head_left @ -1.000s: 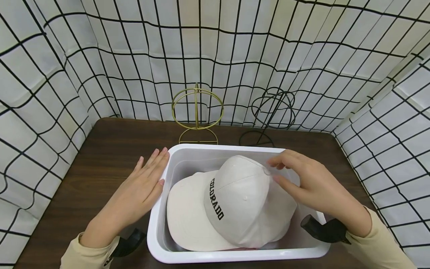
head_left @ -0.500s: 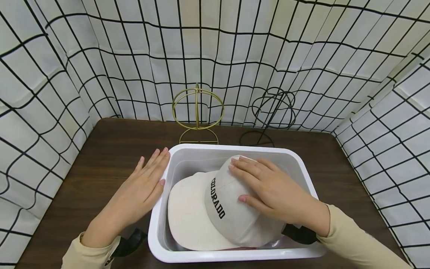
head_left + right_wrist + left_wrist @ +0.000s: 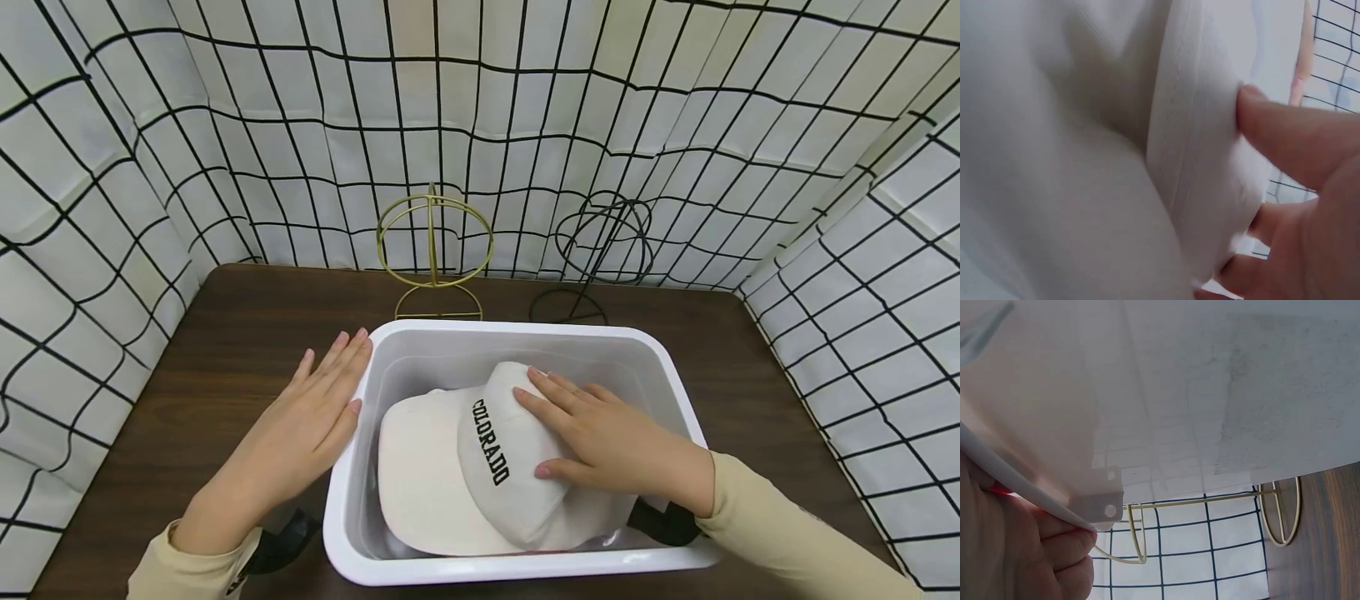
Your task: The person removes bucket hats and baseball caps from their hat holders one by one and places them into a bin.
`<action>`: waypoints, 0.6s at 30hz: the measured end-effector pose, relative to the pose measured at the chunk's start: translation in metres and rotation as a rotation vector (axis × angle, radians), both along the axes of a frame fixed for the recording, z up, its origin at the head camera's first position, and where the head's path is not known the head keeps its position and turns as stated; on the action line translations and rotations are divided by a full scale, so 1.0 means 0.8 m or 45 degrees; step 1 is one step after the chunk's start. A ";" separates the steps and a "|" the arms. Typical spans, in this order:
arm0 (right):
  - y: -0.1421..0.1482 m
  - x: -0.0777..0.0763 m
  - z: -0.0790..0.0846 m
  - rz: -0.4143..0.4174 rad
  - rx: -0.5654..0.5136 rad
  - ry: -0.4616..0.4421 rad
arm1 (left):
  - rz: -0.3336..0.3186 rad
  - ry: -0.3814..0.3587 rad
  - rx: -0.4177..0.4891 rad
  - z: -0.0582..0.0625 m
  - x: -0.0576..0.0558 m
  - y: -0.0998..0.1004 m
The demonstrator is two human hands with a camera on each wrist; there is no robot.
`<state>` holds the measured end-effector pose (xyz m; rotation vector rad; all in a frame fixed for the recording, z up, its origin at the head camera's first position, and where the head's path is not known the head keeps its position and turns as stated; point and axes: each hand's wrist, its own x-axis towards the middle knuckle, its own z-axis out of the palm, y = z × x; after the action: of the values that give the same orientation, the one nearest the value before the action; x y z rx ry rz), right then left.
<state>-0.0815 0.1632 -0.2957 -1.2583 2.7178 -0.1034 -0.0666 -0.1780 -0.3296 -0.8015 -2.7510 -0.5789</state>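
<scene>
A white baseball cap [image 3: 427, 475] with black "COLORADO" lettering lies in a white plastic bin [image 3: 525, 571], brim to the left. My right hand [image 3: 611, 437] presses on the crown from the right, its fingers spread and nearly straight, and the fabric is dented under them. In the right wrist view the thumb and fingers touch the folded cloth of the cap [image 3: 1085, 206]. My left hand [image 3: 296, 429] rests with straight fingers along the bin's left rim. The left wrist view shows those fingers against the underside of the rim, beside the bin's outer wall [image 3: 1179, 394].
Behind the bin stand a gold wire stand [image 3: 432, 242] and a black wire stand [image 3: 581, 300] with rounded tops. The dark wooden table [image 3: 225, 350] is enclosed by black wire grid panels [image 3: 438, 129] backed with white sheeting.
My right hand has come from the bin's right side onto the cap and pushed its crown down and inward. The left hand has kept its place on the rim.
</scene>
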 end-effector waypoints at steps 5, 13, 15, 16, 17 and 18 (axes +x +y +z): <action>-0.006 -0.004 -0.008 -0.003 0.065 -0.074 | 0.004 -0.007 -0.009 0.000 0.000 -0.002; -0.012 -0.011 -0.020 0.007 0.156 -0.193 | -0.005 -0.022 -0.021 0.002 -0.001 -0.002; -0.012 -0.012 -0.019 -0.012 0.139 -0.202 | -0.006 -0.029 -0.034 0.003 -0.002 -0.002; -0.012 -0.012 -0.018 -0.022 0.124 -0.202 | -0.006 -0.046 -0.046 0.004 -0.003 -0.002; -0.011 -0.012 -0.017 -0.033 0.103 -0.202 | -0.007 -0.068 -0.060 0.006 -0.003 -0.002; -0.011 -0.013 -0.015 -0.040 0.077 -0.195 | -0.008 -0.097 -0.081 0.009 -0.004 -0.002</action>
<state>-0.0918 0.1548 -0.3077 -1.1426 2.5905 -0.1148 -0.0697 -0.1794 -0.3225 -0.8188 -2.8504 -0.5364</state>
